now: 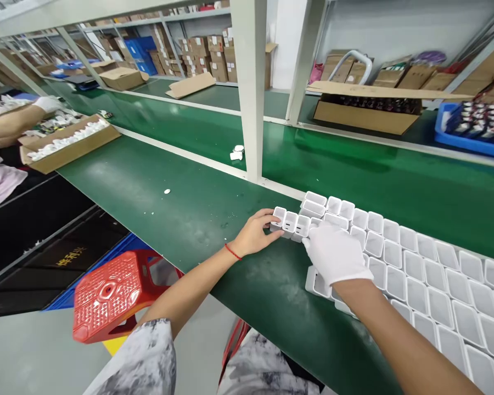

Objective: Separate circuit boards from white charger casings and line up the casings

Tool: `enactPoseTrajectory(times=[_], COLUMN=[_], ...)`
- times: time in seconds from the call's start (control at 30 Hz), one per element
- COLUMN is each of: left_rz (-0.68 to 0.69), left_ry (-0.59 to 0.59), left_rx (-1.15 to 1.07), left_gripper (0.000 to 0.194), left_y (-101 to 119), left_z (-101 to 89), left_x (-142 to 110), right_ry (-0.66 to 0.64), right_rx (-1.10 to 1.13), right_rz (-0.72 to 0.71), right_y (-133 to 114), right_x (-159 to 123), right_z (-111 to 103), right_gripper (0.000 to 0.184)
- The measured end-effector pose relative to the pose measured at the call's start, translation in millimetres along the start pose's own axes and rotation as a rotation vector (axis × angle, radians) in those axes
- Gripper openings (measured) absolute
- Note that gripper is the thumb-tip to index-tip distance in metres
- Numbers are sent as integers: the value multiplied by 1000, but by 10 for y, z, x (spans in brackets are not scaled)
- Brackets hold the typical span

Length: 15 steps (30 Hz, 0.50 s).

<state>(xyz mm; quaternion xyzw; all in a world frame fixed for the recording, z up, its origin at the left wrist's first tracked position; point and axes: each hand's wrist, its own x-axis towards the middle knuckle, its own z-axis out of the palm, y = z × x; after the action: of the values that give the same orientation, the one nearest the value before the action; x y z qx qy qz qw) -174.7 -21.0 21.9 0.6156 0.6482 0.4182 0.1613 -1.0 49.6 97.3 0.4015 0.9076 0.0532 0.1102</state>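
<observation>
A short row of small, open-topped white plastic boxes [289, 222] stands between my hands at the left end of a larger block. My bare left hand [253, 231], with a red string at the wrist, grips the leftmost box between thumb and fingers. My right hand [336, 252], in a white glove, closes on the other end of the short row and hides part of it. Small dark slots show on the fronts of these boxes. Beside and behind my right hand, many more white boxes [415, 263] stand packed in rows, open sides up.
The green worktable [160, 219] carries a white scrap [167, 191]. A white post [251, 99] rises at its back edge, with small white pieces [237, 153] beside it. A red stool [111, 291] stands at left. Beyond sits a carton of white parts [69, 142] near another person's gloved hand [48, 103].
</observation>
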Motion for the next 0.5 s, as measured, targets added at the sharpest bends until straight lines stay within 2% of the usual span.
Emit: enactPoseTrajectory(times=[0.07, 0.13, 0.23, 0.3, 0.33, 0.4, 0.5], left_rz=[6, 20, 61, 83, 81, 160, 303], left_ry=[-16, -33, -28, 37, -12, -130, -307], left_rx=[2, -1, 0, 70, 89, 79, -17], left_gripper=[24, 28, 27, 22, 21, 16, 15], left_y=[12, 58, 226, 350, 401, 487, 650], left_z=[-39, -97, -169, -202, -208, -180, -7], left_x=[21, -23, -211, -362, -427, -530, -670], right_ry=[23, 64, 89, 54, 37, 31, 28], right_rx=[5, 52, 277, 465, 544, 641, 681], right_rz=[24, -8, -256, -425, -466, -452, -277], right_y=[27, 78, 178, 221, 238, 282, 411], right_x=[-115, -357, -926, -1329, -1508, -1807, -2175], right_z=[-17, -1, 113, 227, 287, 402, 514], right_gripper=[27, 30, 22, 11, 8, 11, 13])
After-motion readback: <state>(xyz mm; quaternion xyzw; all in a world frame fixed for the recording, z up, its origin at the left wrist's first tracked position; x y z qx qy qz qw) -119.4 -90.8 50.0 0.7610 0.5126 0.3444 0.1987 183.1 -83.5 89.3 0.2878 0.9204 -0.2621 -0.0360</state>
